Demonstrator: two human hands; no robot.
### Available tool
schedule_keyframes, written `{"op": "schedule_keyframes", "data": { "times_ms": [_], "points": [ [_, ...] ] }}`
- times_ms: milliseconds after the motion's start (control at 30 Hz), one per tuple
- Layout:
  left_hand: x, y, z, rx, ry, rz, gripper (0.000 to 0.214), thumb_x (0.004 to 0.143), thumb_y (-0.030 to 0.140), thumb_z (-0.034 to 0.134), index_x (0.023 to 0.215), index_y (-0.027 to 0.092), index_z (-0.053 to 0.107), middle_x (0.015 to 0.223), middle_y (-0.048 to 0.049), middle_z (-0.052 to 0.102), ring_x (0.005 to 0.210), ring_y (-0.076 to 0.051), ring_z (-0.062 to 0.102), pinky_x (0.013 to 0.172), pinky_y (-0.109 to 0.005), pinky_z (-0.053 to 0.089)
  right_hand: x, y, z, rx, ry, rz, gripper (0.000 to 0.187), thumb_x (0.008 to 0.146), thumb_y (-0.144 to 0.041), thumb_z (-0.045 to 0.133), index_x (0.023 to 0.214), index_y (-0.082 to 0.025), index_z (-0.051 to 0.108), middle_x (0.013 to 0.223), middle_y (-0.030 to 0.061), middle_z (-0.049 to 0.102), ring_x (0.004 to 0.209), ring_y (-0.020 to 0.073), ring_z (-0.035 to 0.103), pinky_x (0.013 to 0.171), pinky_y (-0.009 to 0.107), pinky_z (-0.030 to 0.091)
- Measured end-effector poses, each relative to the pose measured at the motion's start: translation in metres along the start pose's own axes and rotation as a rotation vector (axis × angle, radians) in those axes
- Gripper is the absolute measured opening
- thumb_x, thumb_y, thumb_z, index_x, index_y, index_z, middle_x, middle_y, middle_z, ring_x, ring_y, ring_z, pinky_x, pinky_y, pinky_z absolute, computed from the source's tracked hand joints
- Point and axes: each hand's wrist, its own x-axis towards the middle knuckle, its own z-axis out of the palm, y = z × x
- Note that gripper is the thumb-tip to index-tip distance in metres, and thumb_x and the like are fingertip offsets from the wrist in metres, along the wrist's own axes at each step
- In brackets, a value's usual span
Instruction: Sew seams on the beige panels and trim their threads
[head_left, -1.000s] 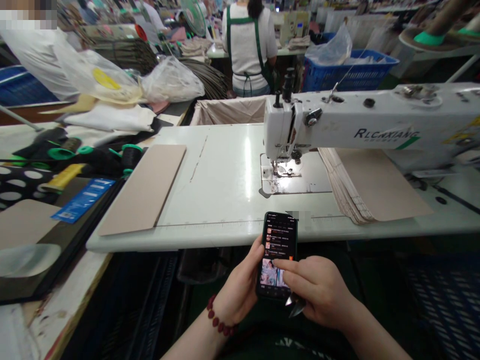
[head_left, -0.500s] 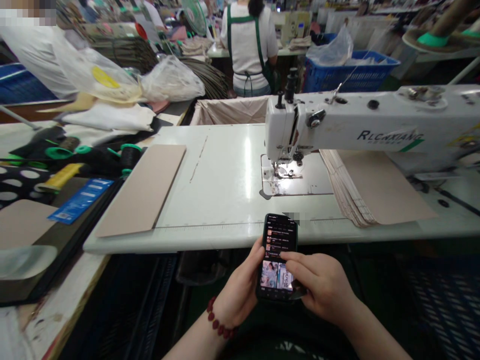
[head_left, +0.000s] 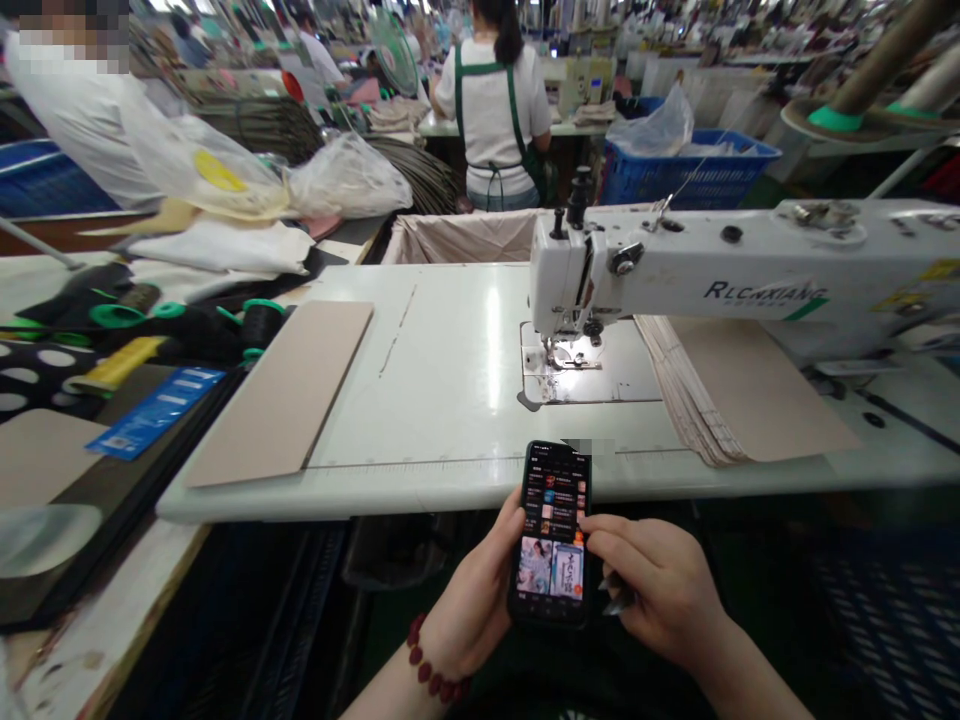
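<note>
My left hand (head_left: 484, 575) is wrapped round a smartphone (head_left: 551, 535) and holds it upright just below the front edge of the sewing table. Rows of list items and two pictures show on its lit screen. My right hand (head_left: 664, 575) is at the phone's right side, its index fingertip by the screen's right edge. Out of that hand's curled lower fingers stick the pointed metal blades of what look like thread snips (head_left: 618, 600); their handles are hidden in the palm. A dark red bead bracelet (head_left: 431, 665) circles my left wrist.
Behind the phone stands a white sewing machine (head_left: 675, 265), with a stack of beige panels (head_left: 742, 390) under its arm. More beige panels (head_left: 289, 395) lie at the table's left. Thread spools (head_left: 262, 322) and a blue packet (head_left: 154, 412) are further left. A co-worker (head_left: 495, 115) faces away beyond.
The phone's screen list has shifted sideways. My right index finger has moved from over the screen to its right edge, and the snips' blades now show more. The view has tilted up slightly.
</note>
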Motion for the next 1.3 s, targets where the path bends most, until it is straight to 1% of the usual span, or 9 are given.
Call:
{"op": "schedule_keyframes", "data": {
  "times_ms": [200, 367, 533, 667, 800, 900, 1000, 1100, 1300],
  "points": [
    [0.0, -0.001, -0.005, -0.019, -0.005, -0.003, 0.044, 0.1, 0.029, 0.045, 0.143, 0.027, 0.042, 0.138, -0.0033, 0.054, 0.134, -0.024, 0.039, 0.115, -0.039, 0.022, 0.0, 0.0, 0.002, 0.008, -0.007, -0.015, 0.036, 0.077, -0.008, 0.046, 0.11, -0.017, 0.056, 0.115, 0.0109, 0.067, 0.081, 0.0209, 0.066, 0.063, 0.033, 0.046],
    [0.0, -0.001, -0.008, -0.026, -0.009, -0.016, 0.046, 0.099, 0.029, 0.046, 0.145, 0.026, 0.04, 0.139, -0.0043, 0.053, 0.135, -0.025, 0.039, 0.115, -0.041, 0.021, 0.002, -0.001, 0.006, 0.005, -0.037, -0.008, 0.037, 0.078, -0.01, 0.045, 0.113, -0.017, 0.055, 0.122, 0.0114, 0.064, 0.083, 0.0218, 0.066, 0.064, 0.034, 0.047],
    [0.0, -0.001, -0.009, -0.035, -0.005, -0.024, 0.047, 0.1, 0.029, 0.045, 0.146, 0.026, 0.038, 0.139, -0.0043, 0.053, 0.135, -0.025, 0.039, 0.115, -0.04, 0.02, 0.005, -0.003, 0.009, 0.0, -0.035, -0.009, 0.033, 0.08, -0.011, 0.046, 0.111, -0.017, 0.055, 0.122, 0.0101, 0.064, 0.084, 0.0222, 0.066, 0.065, 0.034, 0.047],
    [0.0, 0.0, -0.008, -0.041, -0.015, -0.019, 0.047, 0.1, 0.028, 0.045, 0.146, 0.026, 0.038, 0.139, -0.0042, 0.053, 0.135, -0.024, 0.038, 0.115, -0.04, 0.021, 0.006, -0.002, 0.01, 0.016, -0.015, -0.003, 0.035, 0.079, -0.01, 0.046, 0.112, -0.017, 0.055, 0.122, 0.0097, 0.065, 0.087, 0.0227, 0.066, 0.067, 0.035, 0.047],
    [0.001, -0.001, -0.008, -0.041, -0.003, -0.04, 0.046, 0.1, 0.029, 0.046, 0.145, 0.027, 0.038, 0.14, -0.0035, 0.052, 0.136, -0.024, 0.037, 0.115, -0.039, 0.021, 0.01, -0.003, 0.011, 0.013, -0.095, 0.051, 0.041, 0.075, -0.009, 0.045, 0.114, -0.018, 0.054, 0.133, 0.0093, 0.057, 0.086, 0.0222, 0.065, 0.066, 0.035, 0.046],
    [0.002, -0.001, -0.007, -0.037, 0.001, -0.035, 0.046, 0.099, 0.029, 0.046, 0.145, 0.027, 0.039, 0.14, -0.0035, 0.052, 0.135, -0.024, 0.038, 0.115, -0.039, 0.022, 0.012, -0.004, 0.012, 0.007, -0.143, 0.084, 0.043, 0.073, -0.008, 0.045, 0.114, -0.019, 0.055, 0.136, 0.0084, 0.055, 0.086, 0.0225, 0.065, 0.066, 0.035, 0.046],
    [0.002, 0.0, -0.007, -0.033, -0.014, -0.031, 0.045, 0.1, 0.029, 0.046, 0.144, 0.027, 0.04, 0.14, -0.0036, 0.052, 0.135, -0.025, 0.038, 0.114, -0.04, 0.023, 0.011, -0.004, 0.011, 0.016, -0.087, 0.079, 0.041, 0.076, -0.009, 0.045, 0.115, -0.019, 0.055, 0.134, 0.009, 0.056, 0.089, 0.0224, 0.065, 0.068, 0.034, 0.046],
    [0.001, 0.001, -0.007, -0.023, -0.019, -0.027, 0.044, 0.1, 0.029, 0.045, 0.144, 0.026, 0.042, 0.139, -0.0039, 0.053, 0.134, -0.025, 0.039, 0.113, -0.04, 0.025, 0.006, -0.002, 0.008, 0.024, -0.012, 0.054, 0.037, 0.079, -0.009, 0.044, 0.113, -0.018, 0.055, 0.129, 0.0097, 0.06, 0.086, 0.0208, 0.064, 0.065, 0.033, 0.045],
    [0.001, 0.004, -0.004, -0.026, -0.003, -0.027, 0.043, 0.099, 0.03, 0.046, 0.142, 0.025, 0.045, 0.137, -0.0036, 0.055, 0.136, -0.023, 0.037, 0.114, -0.036, 0.025, 0.001, 0.001, 0.003, 0.035, 0.012, 0.016, 0.031, 0.078, -0.009, 0.045, 0.106, -0.017, 0.056, 0.122, 0.0105, 0.064, 0.072, 0.0181, 0.063, 0.058, 0.031, 0.043]
  ]
}}
